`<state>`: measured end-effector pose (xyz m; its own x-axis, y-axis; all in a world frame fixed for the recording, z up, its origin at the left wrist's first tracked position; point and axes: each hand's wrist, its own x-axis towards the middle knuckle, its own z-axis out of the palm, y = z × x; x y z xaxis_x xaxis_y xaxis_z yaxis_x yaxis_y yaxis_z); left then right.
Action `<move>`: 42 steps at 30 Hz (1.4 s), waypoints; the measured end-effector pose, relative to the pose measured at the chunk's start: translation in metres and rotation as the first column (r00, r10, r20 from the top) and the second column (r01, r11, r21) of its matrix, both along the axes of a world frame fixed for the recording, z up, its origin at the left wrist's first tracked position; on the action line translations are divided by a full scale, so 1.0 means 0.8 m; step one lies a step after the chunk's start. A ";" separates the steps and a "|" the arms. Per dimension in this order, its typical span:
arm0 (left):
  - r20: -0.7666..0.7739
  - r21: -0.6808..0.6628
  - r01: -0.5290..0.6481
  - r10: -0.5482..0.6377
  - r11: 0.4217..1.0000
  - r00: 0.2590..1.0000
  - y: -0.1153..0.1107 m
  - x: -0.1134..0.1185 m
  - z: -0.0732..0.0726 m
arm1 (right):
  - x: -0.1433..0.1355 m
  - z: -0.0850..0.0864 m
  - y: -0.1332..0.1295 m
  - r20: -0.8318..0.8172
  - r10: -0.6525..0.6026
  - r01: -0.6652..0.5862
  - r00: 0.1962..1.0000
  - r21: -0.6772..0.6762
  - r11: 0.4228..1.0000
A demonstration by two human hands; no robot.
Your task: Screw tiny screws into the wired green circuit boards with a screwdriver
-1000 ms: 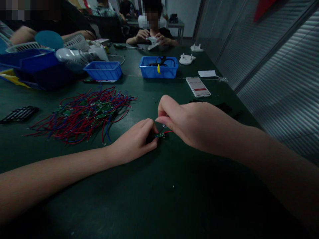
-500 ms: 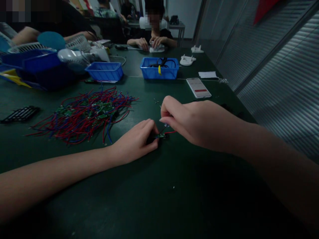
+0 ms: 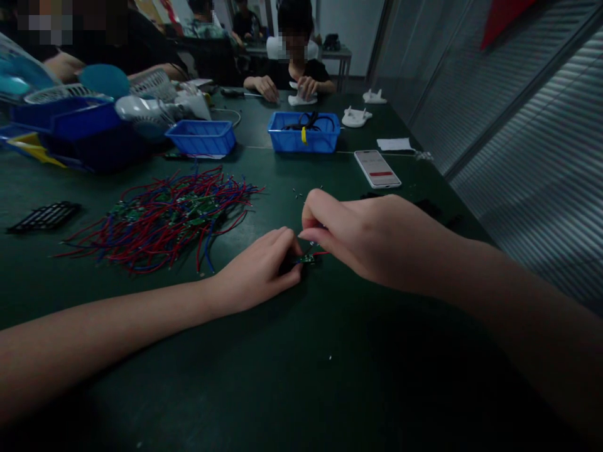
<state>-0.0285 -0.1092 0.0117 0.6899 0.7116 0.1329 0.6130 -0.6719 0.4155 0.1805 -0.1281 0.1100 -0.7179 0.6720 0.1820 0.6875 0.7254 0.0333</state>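
Two bare hands meet above a dark green table (image 3: 211, 376) in the head view; the left hand (image 3: 264, 258) pinches the left end of a small green circuit board (image 3: 308, 258) between thumb and fingers, and the board sits at the tabletop, just in front of those fingertips; a red wire (image 3: 321, 253) leads from its right end toward the right hand (image 3: 372, 237); that hand is curled, thumb against forefinger, around a slender tool (image 3: 309, 248) mostly hidden by the fingers, its thin dark shaft slanting down to the board.

To the left lies a tangled heap of wired circuit boards (image 3: 176, 213), red and blue leads splayed; farther left is a black slotted part (image 3: 44, 217); beyond the hands are tiny screws (image 3: 296, 193), a smartphone (image 3: 377, 169) and a blue bin (image 3: 288, 143) of black cables; across the table, a co-worker's hand (image 3: 308, 88) touches a white part (image 3: 301, 100).
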 end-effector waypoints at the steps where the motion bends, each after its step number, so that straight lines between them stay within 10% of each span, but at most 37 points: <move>1: -0.009 0.002 0.000 0.000 1.000 1.000 0.000 0.000 0.000 | 0.000 -0.001 0.000 0.019 -0.029 0.027 0.999 0.055 0.998; 6: -0.046 -0.008 -0.001 0.000 1.000 0.999 0.001 0.001 0.002 | -0.001 -0.011 0.000 0.015 -0.171 0.163 0.985 0.238 0.958; 13: -0.001 0.012 0.006 -0.006 1.000 1.000 -0.001 -0.001 0.001 | -0.002 -0.002 -0.002 -0.036 0.028 -0.030 0.999 -0.055 0.998; 21: -0.031 -0.006 -0.003 0.003 1.000 1.000 -0.001 0.001 0.002 | 0.002 -0.009 0.002 0.069 -0.186 0.158 0.980 0.294 0.943; 28: 0.015 -0.019 -0.006 0.007 1.000 1.000 -0.002 0.001 0.004 | 0.002 -0.001 0.001 -0.001 -0.024 0.024 1.000 -0.013 1.000; 37: 0.000 -0.042 -0.009 0.009 0.999 1.000 -0.002 0.000 0.006 | -0.001 -0.007 -0.006 0.106 -0.091 0.051 0.990 0.338 0.940; 42: 0.016 -0.035 0.003 -0.002 0.999 1.000 -0.002 0.000 0.005 | -0.003 -0.009 -0.003 -0.038 -0.067 0.072 0.997 0.142 0.987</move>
